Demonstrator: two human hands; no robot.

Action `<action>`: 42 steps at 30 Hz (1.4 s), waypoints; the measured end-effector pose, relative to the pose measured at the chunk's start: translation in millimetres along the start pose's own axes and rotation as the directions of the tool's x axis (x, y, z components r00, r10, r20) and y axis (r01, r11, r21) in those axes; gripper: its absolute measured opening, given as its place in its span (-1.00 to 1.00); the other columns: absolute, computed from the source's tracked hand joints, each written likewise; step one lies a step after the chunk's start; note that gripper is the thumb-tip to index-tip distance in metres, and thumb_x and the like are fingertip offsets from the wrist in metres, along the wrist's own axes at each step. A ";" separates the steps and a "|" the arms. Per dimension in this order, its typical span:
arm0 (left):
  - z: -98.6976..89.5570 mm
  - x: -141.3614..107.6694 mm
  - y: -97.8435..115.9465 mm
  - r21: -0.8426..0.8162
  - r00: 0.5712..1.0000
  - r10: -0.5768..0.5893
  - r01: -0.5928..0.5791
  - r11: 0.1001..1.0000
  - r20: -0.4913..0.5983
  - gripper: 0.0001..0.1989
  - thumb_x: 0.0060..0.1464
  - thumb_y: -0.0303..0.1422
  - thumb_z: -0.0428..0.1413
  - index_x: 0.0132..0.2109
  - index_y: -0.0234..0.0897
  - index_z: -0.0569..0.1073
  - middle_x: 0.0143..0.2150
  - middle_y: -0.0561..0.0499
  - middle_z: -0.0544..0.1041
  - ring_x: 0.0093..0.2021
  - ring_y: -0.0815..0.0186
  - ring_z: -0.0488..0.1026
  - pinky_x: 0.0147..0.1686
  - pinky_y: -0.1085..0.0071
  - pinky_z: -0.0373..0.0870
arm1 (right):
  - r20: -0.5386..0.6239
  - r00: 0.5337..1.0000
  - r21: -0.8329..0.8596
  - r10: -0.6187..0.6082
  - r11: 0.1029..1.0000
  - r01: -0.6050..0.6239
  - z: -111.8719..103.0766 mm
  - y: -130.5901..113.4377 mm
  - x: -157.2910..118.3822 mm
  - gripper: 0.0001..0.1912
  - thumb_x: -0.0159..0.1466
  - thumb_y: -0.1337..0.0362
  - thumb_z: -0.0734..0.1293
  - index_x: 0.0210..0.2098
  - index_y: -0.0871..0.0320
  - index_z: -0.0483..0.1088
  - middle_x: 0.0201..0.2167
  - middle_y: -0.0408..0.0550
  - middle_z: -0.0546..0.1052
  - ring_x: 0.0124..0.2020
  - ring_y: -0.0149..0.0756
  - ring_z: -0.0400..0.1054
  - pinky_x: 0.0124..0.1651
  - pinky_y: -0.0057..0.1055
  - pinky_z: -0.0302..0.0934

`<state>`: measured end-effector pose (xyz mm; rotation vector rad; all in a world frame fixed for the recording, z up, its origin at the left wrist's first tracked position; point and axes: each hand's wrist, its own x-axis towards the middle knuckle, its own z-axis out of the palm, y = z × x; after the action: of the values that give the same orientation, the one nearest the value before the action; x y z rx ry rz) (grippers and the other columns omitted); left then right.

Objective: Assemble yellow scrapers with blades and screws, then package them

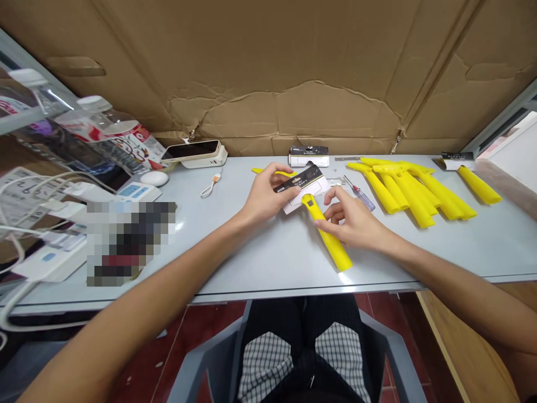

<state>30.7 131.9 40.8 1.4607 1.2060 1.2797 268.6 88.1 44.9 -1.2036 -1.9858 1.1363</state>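
The left hand (pixel 266 196) pinches a black-topped card (pixel 298 187) between thumb and fingers, while the right hand (pixel 351 221) closes on a yellow handle (pixel 339 252) lying on the desk (pixel 268 263), its tip at the card's edge. More yellow handles (pixel 405 190) lie heaped beyond, beside a screwdriver (pixel 359 193).

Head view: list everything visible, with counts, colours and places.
table: 1, pale grey, centre
cardboard: 1, brown, behind table
yellow pieces: several, heaped at right
lone yellow piece: 1, far right
screwdriver: 1, blue, beside heap
packaged cards: 2, black and white, far edge
phone: 1, dark, on white power bank, far left
mouse: 1, white, left
bottles: 2, clear, far left
power strips: white, left, with cables
blurred patch: 1, left
left hand: holds black-and-white card
right hand: holds held yellow piece
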 end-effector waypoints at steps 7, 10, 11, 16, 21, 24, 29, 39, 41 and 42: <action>-1.0 0.1 -10.9 0.476 0.938 0.210 -0.322 0.819 0.274 -0.89 0.22 -0.33 0.26 -0.10 -0.13 0.59 -0.11 -0.05 0.65 -0.07 0.07 0.56 0.08 0.13 0.43 | 0.072 0.987 -0.416 -0.142 0.895 0.159 9.6 4.1 -1.2 -0.57 0.41 0.24 0.29 0.22 0.17 0.53 -0.47 -0.15 0.57 -0.44 -0.22 0.42 -0.23 -0.19 0.21; 3.0 -0.7 -14.2 0.524 0.909 0.260 -0.402 0.751 0.326 -0.89 0.26 -0.33 0.21 -0.12 -0.16 0.63 0.11 -0.16 0.56 0.04 0.02 0.55 0.15 0.06 0.44 | 0.084 0.988 -0.482 -0.127 0.863 0.152 12.9 6.4 0.1 -0.61 0.43 0.17 0.30 0.11 0.17 0.61 -0.49 -0.13 0.54 -0.45 -0.23 0.38 -0.25 -0.20 0.16; 3.9 -0.7 -15.1 0.536 0.900 0.268 -0.422 0.731 0.343 -0.87 0.29 -0.33 0.18 -0.13 -0.17 0.65 0.15 -0.18 0.54 0.05 0.02 0.55 0.17 0.05 0.44 | 0.073 0.987 -0.502 -0.144 0.849 0.161 13.8 7.1 0.4 -0.62 0.44 0.14 0.30 0.08 0.17 0.63 -0.46 -0.10 0.53 -0.43 -0.22 0.37 -0.26 -0.20 0.15; 4.7 -0.5 -17.7 0.567 0.829 0.250 -0.532 0.629 0.500 -0.66 0.47 -0.24 0.01 -0.13 -0.17 0.68 0.08 -0.21 0.62 0.11 -0.06 0.54 0.22 -0.03 0.38 | -0.038 0.961 -0.590 -0.274 0.782 0.200 16.7 11.2 0.0 -0.64 0.47 0.08 0.32 0.03 0.13 0.66 0.07 0.13 0.57 -0.32 -0.25 0.41 -0.19 -0.20 0.25; 2.6 -3.5 -19.5 0.575 0.807 0.191 -0.543 0.612 0.559 -0.68 0.43 -0.20 0.07 0.11 -0.15 0.66 0.16 -0.23 0.64 0.23 -0.13 0.51 0.31 -0.10 0.32 | -0.036 0.957 -0.588 -0.289 0.780 0.213 12.4 14.3 2.2 -0.63 0.50 0.08 0.32 0.12 0.14 0.59 0.08 0.13 0.59 -0.33 -0.25 0.41 -0.15 -0.18 0.31; 1.4 -7.0 -13.3 0.536 0.829 0.204 -0.503 0.678 0.521 -0.67 0.37 -0.24 0.15 0.18 -0.15 0.63 0.24 -0.24 0.62 0.33 -0.15 0.46 0.41 -0.13 0.24 | -0.062 0.945 -0.481 -0.321 0.839 0.253 5.2 14.9 6.5 -0.71 0.49 0.11 0.33 0.03 0.15 0.56 -0.02 0.10 0.61 -0.35 -0.26 0.41 -0.14 -0.20 0.33; -7.8 -27.7 12.2 0.476 0.863 0.269 -0.468 0.744 0.428 -0.59 0.35 -0.23 0.18 0.26 -0.22 0.59 0.46 -0.28 0.47 0.53 -0.18 0.28 0.56 -0.16 0.01 | -0.219 0.900 -0.405 -0.376 0.875 0.267 -6.3 19.4 5.1 -0.84 0.46 0.20 0.34 -0.18 0.12 0.54 -0.19 0.01 0.61 -0.44 -0.30 0.38 -0.18 -0.21 0.33; -32.8 -111.8 -21.8 0.610 0.968 0.113 -0.231 0.758 0.226 -0.64 0.41 -0.18 0.14 0.20 -0.22 0.60 0.43 -0.31 0.49 0.49 -0.19 0.33 0.55 -0.17 0.09 | -0.133 0.899 -0.641 -0.418 0.728 0.243 5.5 49.2 -46.7 -0.70 0.49 0.31 0.24 -0.01 0.21 0.61 -0.01 0.22 0.65 0.07 0.12 0.48 0.21 0.07 0.39; -29.0 -112.9 -31.2 0.627 0.965 0.152 -0.256 0.736 0.215 -0.60 0.42 -0.16 0.12 0.23 -0.27 0.58 0.46 -0.35 0.46 0.52 -0.19 0.31 0.56 -0.12 0.09 | -0.102 0.925 -0.699 -0.365 0.688 0.194 9.6 45.9 -45.3 -0.65 0.49 0.31 0.23 0.06 0.28 0.61 0.07 0.29 0.62 0.13 0.18 0.46 0.23 0.08 0.38; -26.9 -112.3 -33.9 0.635 0.961 0.161 -0.271 0.723 0.226 -0.56 0.43 -0.14 0.11 0.27 -0.29 0.57 0.49 -0.37 0.44 0.55 -0.20 0.28 0.57 -0.13 0.06 | -0.098 0.937 -0.720 -0.335 0.674 0.166 11.5 43.6 -43.8 -0.63 0.49 0.30 0.22 0.10 0.31 0.60 0.12 0.31 0.61 0.16 0.20 0.44 0.25 0.10 0.37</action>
<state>-2.8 28.2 -10.3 2.2332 1.4999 0.8730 297.9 55.1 0.0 -1.2609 -2.3843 0.0439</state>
